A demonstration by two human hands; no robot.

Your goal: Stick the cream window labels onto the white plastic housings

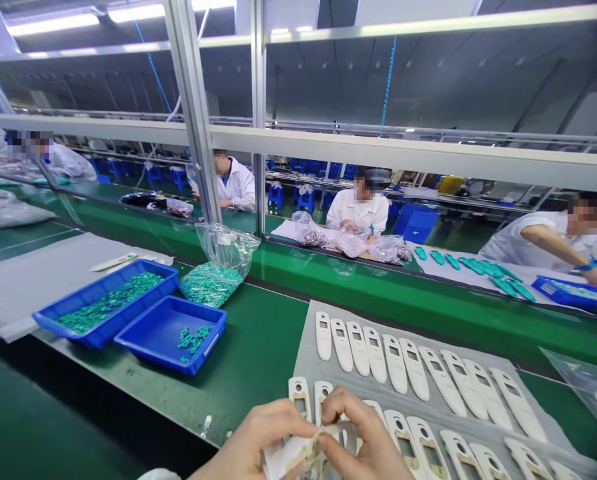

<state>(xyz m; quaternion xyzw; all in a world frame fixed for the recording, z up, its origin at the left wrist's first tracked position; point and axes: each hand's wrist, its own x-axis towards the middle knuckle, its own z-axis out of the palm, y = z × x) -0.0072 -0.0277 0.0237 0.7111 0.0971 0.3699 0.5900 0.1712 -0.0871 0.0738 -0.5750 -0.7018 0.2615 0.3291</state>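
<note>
Behind fingers (345, 402) — white casings (299, 387) partly hidden; leftward — blue trays (153, 331), clear bag (213, 283).

Large room, dark ceiling (428, 83), strip lights (53, 25) lit at upper left. Metal posts (192, 107) and pale rails (403, 152) frame the view above a green bench (258, 333). Coiled blue cord (389, 87) hangs right of centre. Beyond: dark floor (458, 235), several low blue stools (275, 195), a blue bin (415, 223), far tables (483, 200) running lengthwise; distant clutter too small to tell.
</note>
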